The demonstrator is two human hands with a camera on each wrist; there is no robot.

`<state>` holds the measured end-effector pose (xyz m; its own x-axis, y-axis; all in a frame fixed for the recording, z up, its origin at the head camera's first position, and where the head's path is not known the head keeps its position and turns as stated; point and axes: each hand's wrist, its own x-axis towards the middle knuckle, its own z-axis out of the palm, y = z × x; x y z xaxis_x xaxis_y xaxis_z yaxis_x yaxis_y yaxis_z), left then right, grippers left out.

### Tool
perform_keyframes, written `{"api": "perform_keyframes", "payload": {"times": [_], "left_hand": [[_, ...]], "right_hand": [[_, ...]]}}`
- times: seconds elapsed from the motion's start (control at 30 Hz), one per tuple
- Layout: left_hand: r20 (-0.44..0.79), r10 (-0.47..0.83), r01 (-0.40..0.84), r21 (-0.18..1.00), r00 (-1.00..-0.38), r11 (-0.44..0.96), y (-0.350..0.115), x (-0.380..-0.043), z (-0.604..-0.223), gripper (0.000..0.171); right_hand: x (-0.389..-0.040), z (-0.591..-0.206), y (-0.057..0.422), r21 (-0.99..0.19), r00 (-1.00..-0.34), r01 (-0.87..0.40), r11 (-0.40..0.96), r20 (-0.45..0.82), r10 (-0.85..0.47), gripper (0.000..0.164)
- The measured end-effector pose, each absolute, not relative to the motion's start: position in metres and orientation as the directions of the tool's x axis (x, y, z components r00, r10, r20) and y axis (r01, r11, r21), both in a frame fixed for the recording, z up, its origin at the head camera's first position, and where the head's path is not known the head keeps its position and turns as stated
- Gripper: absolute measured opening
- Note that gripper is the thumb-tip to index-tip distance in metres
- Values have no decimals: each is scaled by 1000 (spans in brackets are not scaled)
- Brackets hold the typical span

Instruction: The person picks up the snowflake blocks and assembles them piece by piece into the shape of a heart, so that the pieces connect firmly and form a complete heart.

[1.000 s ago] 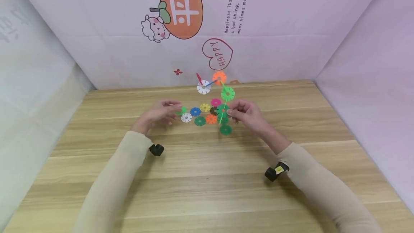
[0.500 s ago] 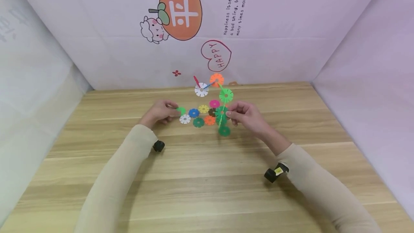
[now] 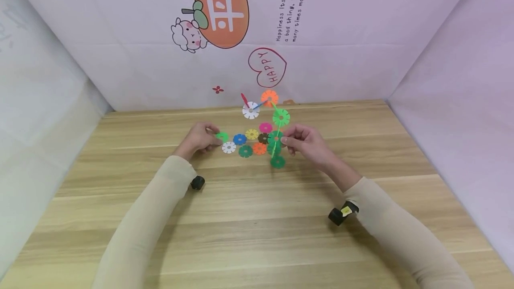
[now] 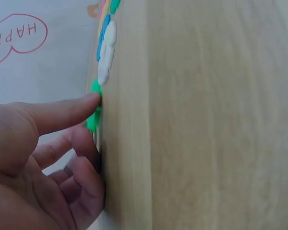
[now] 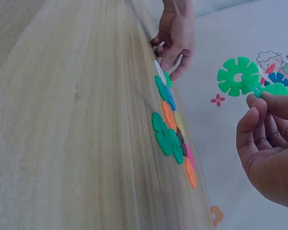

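My left hand (image 3: pixel 198 138) is at the left end of a group of flat, notched plastic discs on the table. Its thumb lies on a light green disc (image 4: pixel 93 86), and the other fingers curl beside it. My right hand (image 3: pixel 307 144) pinches a dark green disc (image 3: pixel 275 138) belonging to a raised chain of interlocked discs. Up the chain come a bright green disc (image 3: pixel 281 117), an orange disc (image 3: pixel 269 98), a blue one seen edge-on, a white disc (image 3: pixel 250 110) and a red disc (image 3: pixel 245 100) at its end.
Loose discs lie flat between the hands, among them a white disc (image 3: pixel 229 147), a blue disc (image 3: pixel 239 139), a yellow disc (image 3: pixel 252 134), a pink disc (image 3: pixel 265 127) and a green disc (image 3: pixel 278 162). A printed white cloth (image 3: pixel 341 66) hangs behind the wooden table (image 3: pixel 257 226).
My left hand has drawn in its fingers and settled at the light green disc, which has shifted slightly left. My right hand holds the chain in nearly the same place.
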<state>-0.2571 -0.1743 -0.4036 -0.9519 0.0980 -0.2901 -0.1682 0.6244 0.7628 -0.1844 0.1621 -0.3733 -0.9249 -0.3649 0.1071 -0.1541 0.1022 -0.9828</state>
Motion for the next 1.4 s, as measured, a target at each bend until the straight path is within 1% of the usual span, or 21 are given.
{"api": "perform_keyframes", "payload": {"times": [0.27, 0.4, 0.57, 0.67, 0.77, 0.93, 1.17, 1.4], "left_hand": [[-189, 96, -81, 751, -977, 656, -177, -250, -402, 33], [-136, 112, -43, 800, -984, 599, -184, -245, -403, 27], [-97, 155, -11, 878, -983, 478, -188, -233, -405, 27], [-74, 200, 19, 904, -977, 427, -179, -220, -402, 24], [-38, 267, 77, 911, -963, 406, -164, -204, -399, 21], [-17, 356, 105, 942, -934, 320, -135, -179, -397, 16], [20, 349, 98, 974, -937, 206, -107, -158, -391, 15], [24, 354, 87, 983, -935, 162, -96, -157, -393, 16]], "right_hand": [[-185, -375, 161, -985, -934, -131, 115, 84, -348, 13], [-185, -374, 161, -985, -936, -128, 120, 80, -341, 13], [-186, -372, 158, -985, -938, -131, 108, 88, -335, 13], [-187, -372, 156, -986, -941, -134, 98, 96, -325, 12], [-189, -372, 154, -986, -944, -140, 91, 105, -314, 13], [-190, -372, 150, -987, -944, -141, 74, 112, -310, 14], [-187, -369, 146, -988, -944, -156, -6, 151, -292, 6], [-185, -370, 144, -985, -945, -159, -66, 171, -279, 5]]}}
